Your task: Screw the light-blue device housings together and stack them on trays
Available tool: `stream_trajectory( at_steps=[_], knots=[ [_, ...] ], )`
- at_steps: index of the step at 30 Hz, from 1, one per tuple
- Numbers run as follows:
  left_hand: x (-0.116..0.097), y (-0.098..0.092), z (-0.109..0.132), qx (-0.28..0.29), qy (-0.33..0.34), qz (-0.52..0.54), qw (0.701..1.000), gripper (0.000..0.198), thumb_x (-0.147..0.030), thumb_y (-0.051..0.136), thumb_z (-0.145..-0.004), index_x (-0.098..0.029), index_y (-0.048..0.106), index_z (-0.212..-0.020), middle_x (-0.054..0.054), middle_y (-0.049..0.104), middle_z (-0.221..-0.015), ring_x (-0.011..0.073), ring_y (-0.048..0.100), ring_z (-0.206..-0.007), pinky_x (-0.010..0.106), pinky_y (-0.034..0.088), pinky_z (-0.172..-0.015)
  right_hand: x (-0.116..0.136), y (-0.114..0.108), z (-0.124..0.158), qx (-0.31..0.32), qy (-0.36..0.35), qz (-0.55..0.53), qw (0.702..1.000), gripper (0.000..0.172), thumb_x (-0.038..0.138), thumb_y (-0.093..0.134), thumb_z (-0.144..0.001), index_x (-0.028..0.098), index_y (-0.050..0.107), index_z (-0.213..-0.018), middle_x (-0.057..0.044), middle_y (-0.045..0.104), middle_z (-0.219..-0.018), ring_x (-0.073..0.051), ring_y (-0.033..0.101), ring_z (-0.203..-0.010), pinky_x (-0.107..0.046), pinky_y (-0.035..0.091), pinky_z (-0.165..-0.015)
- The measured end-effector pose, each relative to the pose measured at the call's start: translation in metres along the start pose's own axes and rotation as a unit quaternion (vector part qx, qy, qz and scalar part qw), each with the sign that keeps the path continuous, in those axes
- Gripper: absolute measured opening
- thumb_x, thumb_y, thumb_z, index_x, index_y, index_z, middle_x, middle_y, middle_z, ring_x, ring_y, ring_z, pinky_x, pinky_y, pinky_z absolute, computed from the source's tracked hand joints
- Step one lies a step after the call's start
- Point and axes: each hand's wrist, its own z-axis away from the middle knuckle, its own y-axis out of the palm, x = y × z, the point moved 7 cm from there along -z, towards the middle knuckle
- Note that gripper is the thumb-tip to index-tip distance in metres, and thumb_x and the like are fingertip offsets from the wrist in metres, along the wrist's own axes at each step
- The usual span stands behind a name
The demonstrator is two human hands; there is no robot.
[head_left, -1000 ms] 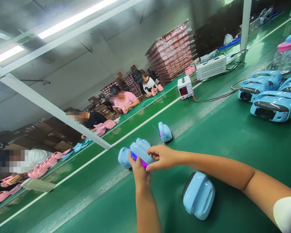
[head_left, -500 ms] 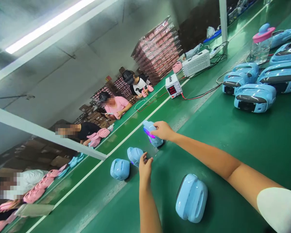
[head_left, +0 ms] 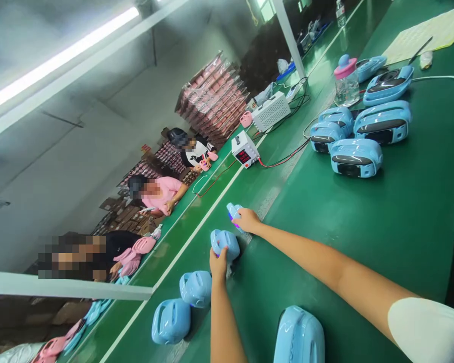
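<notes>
My right hand (head_left: 248,221) is closed on a light-blue portable speaker (head_left: 232,207) with a purple glow along its side; the fingers partly cover it. Just below and to the left, my left hand (head_left: 218,263) grips the near side of a second blue speaker (head_left: 229,243) with thumb and finger. It seems to rest on the green tabletop. Further down the same row stand two more speakers, one (head_left: 195,288) beside my left wrist and one (head_left: 171,321) beyond it. Another speaker (head_left: 299,335) stands in the foreground between my forearms, cut off by the lower edge.
Several blue speakers (head_left: 356,158) are grouped at the right, beside a pink-lidded bottle (head_left: 346,83). A power supply (head_left: 245,149) with red and black leads stands ahead. A white cable (head_left: 441,78) lies far right. People work across the green table (head_left: 363,237) with pink parts.
The view has shifted, bringing more of the right side into sight. My left hand has moved up the row onto another speaker. My right hand's speaker now shows apart from the one below.
</notes>
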Motion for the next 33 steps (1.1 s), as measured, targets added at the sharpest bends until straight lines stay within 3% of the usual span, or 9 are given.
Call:
stream_trajectory(
  at_steps=[6, 11, 14, 18, 21, 24, 28, 31, 33],
  knots=[
    [0.007, -0.012, 0.009, -0.046, -0.025, -0.045, 0.998, 0.030, -0.027, 0.070, -0.070, -0.019, 0.054, -0.095, 0.002, 0.053, -0.094, 0.0174, 0.053, -0.093, 0.026, 0.041, -0.079, -0.006, 0.020, 0.006, 0.039, -0.013, -0.033, 0.999, 0.020, 0.033, 0.065, -0.075, 0.017, 0.055, -0.069, -0.003, 0.058, -0.073, -0.015, 0.050, -0.071, -0.025, 0.025, -0.057],
    [0.009, -0.022, 0.068, -0.044, -0.070, -0.061, 0.995, 0.038, -0.038, 0.066, -0.072, -0.020, 0.052, -0.103, 0.003, 0.052, -0.083, 0.0199, 0.055, -0.077, 0.034, 0.043, -0.073, -0.007, 0.023, 0.004, 0.038, 0.011, -0.097, 0.994, 0.018, 0.024, 0.071, -0.068, 0.017, 0.054, -0.070, -0.001, 0.057, -0.071, -0.015, 0.050, -0.072, -0.024, 0.029, -0.059],
    [0.012, -0.006, 0.129, 0.060, -0.084, -0.058, 0.993, 0.045, -0.037, 0.073, -0.065, -0.020, 0.060, -0.105, 0.008, 0.058, -0.096, 0.0210, 0.057, -0.081, 0.035, 0.043, -0.079, -0.003, 0.015, 0.004, 0.002, 0.046, -0.162, 0.986, 0.011, 0.020, 0.063, -0.072, 0.017, 0.053, -0.076, 0.000, 0.055, -0.071, -0.013, 0.049, -0.069, -0.023, 0.032, -0.059],
    [0.024, 0.023, 0.206, 0.220, -0.154, -0.014, 0.963, 0.072, -0.053, 0.064, -0.070, -0.020, 0.042, -0.131, 0.014, 0.052, -0.116, 0.0228, 0.054, -0.098, 0.035, 0.040, -0.089, 0.008, 0.010, 0.010, -0.004, 0.095, -0.260, 0.961, 0.009, 0.017, 0.049, -0.079, 0.018, 0.046, -0.071, 0.004, 0.044, -0.055, -0.009, 0.042, -0.051, -0.022, 0.032, -0.050],
    [0.019, 0.038, 0.242, 0.321, -0.168, -0.011, 0.932, 0.101, -0.055, 0.072, -0.058, -0.019, 0.028, -0.141, 0.014, 0.049, -0.118, 0.0267, 0.051, -0.106, 0.037, 0.033, -0.098, 0.018, 0.011, 0.017, 0.029, 0.116, -0.323, 0.939, 0.013, 0.019, 0.046, -0.080, 0.020, 0.040, -0.069, 0.009, 0.032, -0.045, -0.008, 0.032, -0.039, -0.022, 0.026, -0.041],
    [0.008, 0.044, 0.258, 0.381, -0.166, -0.058, 0.908, 0.113, -0.042, 0.081, -0.043, -0.020, 0.029, -0.141, 0.010, 0.049, -0.118, 0.0297, 0.048, -0.109, 0.040, 0.028, -0.102, 0.032, 0.008, 0.027, 0.061, 0.115, -0.363, 0.923, 0.014, 0.018, 0.046, -0.081, 0.021, 0.038, -0.069, 0.011, 0.026, -0.042, -0.007, 0.026, -0.035, -0.021, 0.022, -0.037],
    [-0.016, 0.028, 0.240, 0.317, -0.159, 0.011, 0.935, 0.095, -0.033, 0.078, -0.048, -0.023, 0.040, -0.135, 0.008, 0.056, -0.104, 0.0277, 0.054, -0.097, 0.043, 0.037, -0.095, 0.065, 0.002, 0.052, 0.129, 0.089, -0.386, 0.909, 0.013, 0.017, 0.046, -0.080, 0.020, 0.038, -0.070, 0.011, 0.027, -0.043, -0.005, 0.025, -0.034, -0.018, 0.021, -0.035],
    [-0.049, -0.016, 0.202, 0.114, -0.093, 0.166, 0.975, 0.079, -0.040, 0.077, -0.051, -0.027, 0.051, -0.124, 0.007, 0.062, -0.098, 0.0288, 0.057, -0.096, 0.043, 0.044, -0.088, 0.098, -0.002, 0.085, 0.210, 0.060, -0.383, 0.898, 0.007, 0.013, 0.051, -0.075, 0.018, 0.047, -0.073, 0.011, 0.032, -0.042, -0.005, 0.026, -0.034, -0.018, 0.018, -0.034],
    [-0.069, -0.056, 0.185, -0.049, -0.036, 0.253, 0.966, 0.070, -0.047, 0.074, -0.052, -0.029, 0.056, -0.117, 0.006, 0.064, -0.102, 0.0307, 0.056, -0.102, 0.043, 0.047, -0.087, 0.121, -0.002, 0.114, 0.293, 0.014, -0.369, 0.882, 0.012, 0.014, 0.056, -0.071, 0.017, 0.054, -0.082, 0.011, 0.034, -0.042, -0.005, 0.026, -0.035, -0.018, 0.017, -0.034]
  ],
)
